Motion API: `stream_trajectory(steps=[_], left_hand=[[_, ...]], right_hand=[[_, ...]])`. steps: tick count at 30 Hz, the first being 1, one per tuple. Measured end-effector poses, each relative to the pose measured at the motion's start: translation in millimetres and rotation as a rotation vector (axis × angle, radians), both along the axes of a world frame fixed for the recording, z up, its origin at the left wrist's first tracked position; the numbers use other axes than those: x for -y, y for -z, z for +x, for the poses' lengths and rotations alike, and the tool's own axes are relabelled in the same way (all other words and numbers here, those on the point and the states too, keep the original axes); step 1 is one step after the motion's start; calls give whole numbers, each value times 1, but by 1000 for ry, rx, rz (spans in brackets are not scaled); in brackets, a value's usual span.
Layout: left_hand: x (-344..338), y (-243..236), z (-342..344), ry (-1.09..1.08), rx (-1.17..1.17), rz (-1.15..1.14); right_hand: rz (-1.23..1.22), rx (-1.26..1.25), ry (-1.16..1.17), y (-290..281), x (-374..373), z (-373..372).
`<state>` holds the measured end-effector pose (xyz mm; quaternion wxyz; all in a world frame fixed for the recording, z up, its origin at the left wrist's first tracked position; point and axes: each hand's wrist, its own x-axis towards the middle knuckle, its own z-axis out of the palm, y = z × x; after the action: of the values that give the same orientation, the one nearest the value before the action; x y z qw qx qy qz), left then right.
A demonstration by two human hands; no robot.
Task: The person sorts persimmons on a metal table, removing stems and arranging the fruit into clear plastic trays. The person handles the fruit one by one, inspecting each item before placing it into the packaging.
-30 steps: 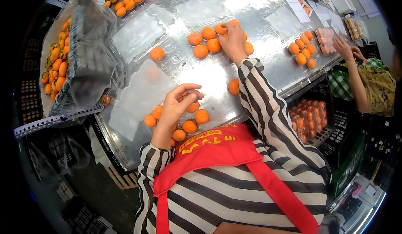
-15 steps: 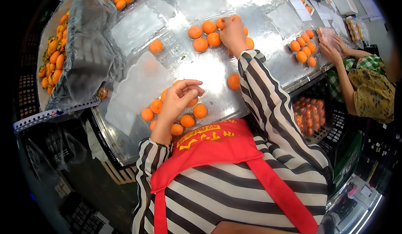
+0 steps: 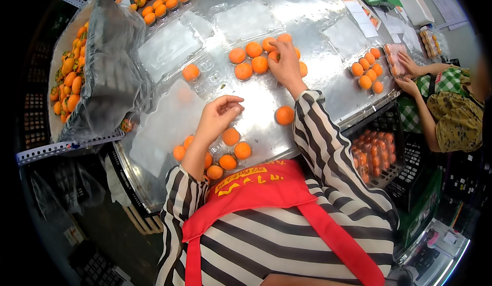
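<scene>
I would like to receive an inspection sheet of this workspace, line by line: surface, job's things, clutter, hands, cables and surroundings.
Surface: shiny metal table, with glare.
Job's things: grouped orange fruits; one single fruit beside the striped right sleeve.
Clutter: translucent sheets; papers at far right.
Hands: left hand open, nothing seen in it; right hand at the upper fruits, grip unclear.
Cables: nothing clearly seen.
Surroundings: plastic-lined fruit box at left; co-worker's hands on a pack at right; packed fruits below the table edge.
</scene>
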<state>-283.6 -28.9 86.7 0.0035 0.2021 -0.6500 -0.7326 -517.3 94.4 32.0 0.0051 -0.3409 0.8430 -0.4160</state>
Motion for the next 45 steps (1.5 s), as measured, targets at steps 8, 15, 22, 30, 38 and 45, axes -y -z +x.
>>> stream_trajectory(steps=[8, 15, 22, 30, 38, 45], left_hand=[[8, 12, -78, -17, 9, -636], [4, 35, -126, -2, 38, -322], [-13, 21, -152, 67, 155, -227], [-13, 6, -157, -41, 181, 192], [-10, 12, -148, -32, 151, 281], [-7, 16, -146, -40, 133, 314]], right_hand=[[42, 0, 8, -29, -38, -9], [77, -217, -349, -19, -26, -25], [187, -167, -453, -20, -29, -34], [133, -167, -397, -18, -26, -34], [421, -226, -369, -26, -18, -30], [478, -325, -475, -28, -14, -44]])
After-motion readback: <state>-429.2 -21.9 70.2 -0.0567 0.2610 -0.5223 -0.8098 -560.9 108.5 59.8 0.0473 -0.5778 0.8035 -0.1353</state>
